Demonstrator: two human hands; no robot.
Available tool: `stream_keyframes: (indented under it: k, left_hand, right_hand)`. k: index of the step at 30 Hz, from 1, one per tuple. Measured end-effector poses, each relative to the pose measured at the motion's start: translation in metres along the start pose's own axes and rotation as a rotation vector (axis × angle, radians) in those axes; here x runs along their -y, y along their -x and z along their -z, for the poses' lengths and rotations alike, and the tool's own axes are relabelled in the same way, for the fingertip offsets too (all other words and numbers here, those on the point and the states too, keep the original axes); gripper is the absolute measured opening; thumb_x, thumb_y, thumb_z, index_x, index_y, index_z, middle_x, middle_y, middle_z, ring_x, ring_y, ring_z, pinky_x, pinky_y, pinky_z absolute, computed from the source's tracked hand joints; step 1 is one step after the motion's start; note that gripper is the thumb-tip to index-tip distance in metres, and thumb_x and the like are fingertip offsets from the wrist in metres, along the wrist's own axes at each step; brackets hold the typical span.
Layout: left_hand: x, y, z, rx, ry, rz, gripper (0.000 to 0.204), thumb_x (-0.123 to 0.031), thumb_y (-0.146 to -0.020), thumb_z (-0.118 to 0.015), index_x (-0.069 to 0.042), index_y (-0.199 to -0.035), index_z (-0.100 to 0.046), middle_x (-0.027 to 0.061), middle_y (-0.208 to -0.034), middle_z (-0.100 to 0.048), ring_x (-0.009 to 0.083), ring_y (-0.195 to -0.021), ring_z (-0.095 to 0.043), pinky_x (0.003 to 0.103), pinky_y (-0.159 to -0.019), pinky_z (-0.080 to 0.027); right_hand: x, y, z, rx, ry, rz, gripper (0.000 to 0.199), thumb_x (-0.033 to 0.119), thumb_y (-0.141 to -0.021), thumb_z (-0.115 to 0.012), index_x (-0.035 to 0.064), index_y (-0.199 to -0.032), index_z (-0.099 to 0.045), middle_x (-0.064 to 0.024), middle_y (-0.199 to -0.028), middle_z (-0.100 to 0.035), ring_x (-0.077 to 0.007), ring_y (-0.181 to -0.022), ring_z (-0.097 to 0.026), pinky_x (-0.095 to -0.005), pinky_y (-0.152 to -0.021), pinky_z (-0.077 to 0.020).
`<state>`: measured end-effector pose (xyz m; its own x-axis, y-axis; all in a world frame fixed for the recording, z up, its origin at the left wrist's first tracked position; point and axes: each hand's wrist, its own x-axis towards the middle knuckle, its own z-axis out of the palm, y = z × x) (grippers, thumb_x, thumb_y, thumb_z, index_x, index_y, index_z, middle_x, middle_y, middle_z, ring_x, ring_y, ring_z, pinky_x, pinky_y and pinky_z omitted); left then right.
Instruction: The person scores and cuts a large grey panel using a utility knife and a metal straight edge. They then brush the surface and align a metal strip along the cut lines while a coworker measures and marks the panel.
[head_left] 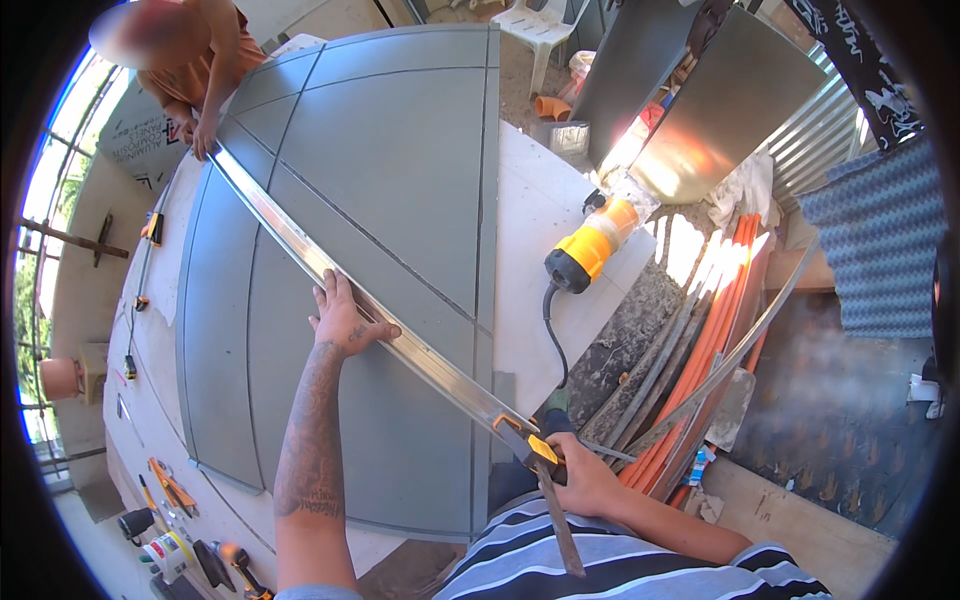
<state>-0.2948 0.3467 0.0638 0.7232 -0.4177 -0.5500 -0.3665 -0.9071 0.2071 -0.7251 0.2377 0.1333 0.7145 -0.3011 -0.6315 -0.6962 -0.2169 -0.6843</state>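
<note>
A long silvery metal bar (300, 243) lies diagonally across a large grey panel (410, 430), which is scored with dark grooves. My left hand (350, 318) rests on the middle of the bar, fingers spread and thumb across it. At the bar's near end is a yellow-and-black bar clamp (543, 455), its steel rail pointing down toward my striped shirt. My right hand (582, 480) is closed around this clamp; part of the grip is hidden. By the far end of the bar, a co-worker's hands (203, 135) hold on at the panel's edge.
Right of the panel, a yellow-and-black power tool (590, 245) with a cord lies on the pale tabletop (530, 185). Orange pipes (715, 340) lie beyond it. Another bar clamp (150, 230), orange pliers-like clamps (172, 487) and a drill (240, 565) lie along the left.
</note>
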Motion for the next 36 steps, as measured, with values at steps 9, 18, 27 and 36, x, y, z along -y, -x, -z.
stream_keyframes:
  k: [9,18,27,36]
  left_hand:
    - [-0.002,0.003,0.003,-0.009,0.015,0.001,0.165,-0.054,-0.051,-0.103,-0.007,-0.171,0.000,0.0205,-0.178,-0.002,0.0441,-0.164,0.003,0.076,-0.125,-0.014]
    - [0.001,-0.001,-0.002,-0.062,-0.006,-0.023,0.153,-0.045,-0.057,-0.103,-0.004,-0.169,-0.008,0.0179,-0.178,-0.007,0.0441,-0.164,-0.003,0.075,-0.125,-0.019]
    - [0.001,0.006,-0.004,-0.056,-0.017,-0.011,0.151,-0.046,-0.059,-0.103,-0.004,-0.169,-0.009,0.0203,-0.178,-0.008,0.0451,-0.164,-0.004,0.077,-0.124,-0.017]
    - [0.003,-0.001,-0.008,-0.074,-0.028,-0.013,0.155,-0.051,-0.057,-0.103,-0.005,-0.170,-0.008,0.0191,-0.178,-0.009,0.0443,-0.164,-0.004,0.077,-0.124,-0.018]
  right_hand:
    - [-0.033,-0.001,-0.004,-0.001,-0.066,0.082,0.068,0.017,-0.085,-0.085,-0.0018,-0.138,-0.047,-0.0237,-0.124,-0.065,-0.0356,-0.120,-0.068,-0.0424,-0.108,-0.0516]
    - [-0.021,-0.002,-0.006,0.046,0.065,-0.045,0.044,0.017,-0.090,-0.073,-0.0027,-0.127,-0.063,-0.0270,-0.113,-0.070,-0.0422,-0.114,-0.068,-0.0480,-0.099,-0.0523]
    - [-0.015,-0.001,-0.010,-0.049,0.128,-0.037,0.031,0.027,-0.093,-0.074,0.0004,-0.108,-0.067,-0.0228,-0.093,-0.071,-0.0450,-0.092,-0.070,-0.0510,-0.082,-0.0533]
    - [-0.004,-0.009,-0.008,-0.040,0.212,-0.106,0.035,0.037,-0.093,-0.077,0.0038,-0.094,-0.066,-0.0214,-0.085,-0.071,-0.0448,-0.086,-0.071,-0.0516,-0.075,-0.0527]
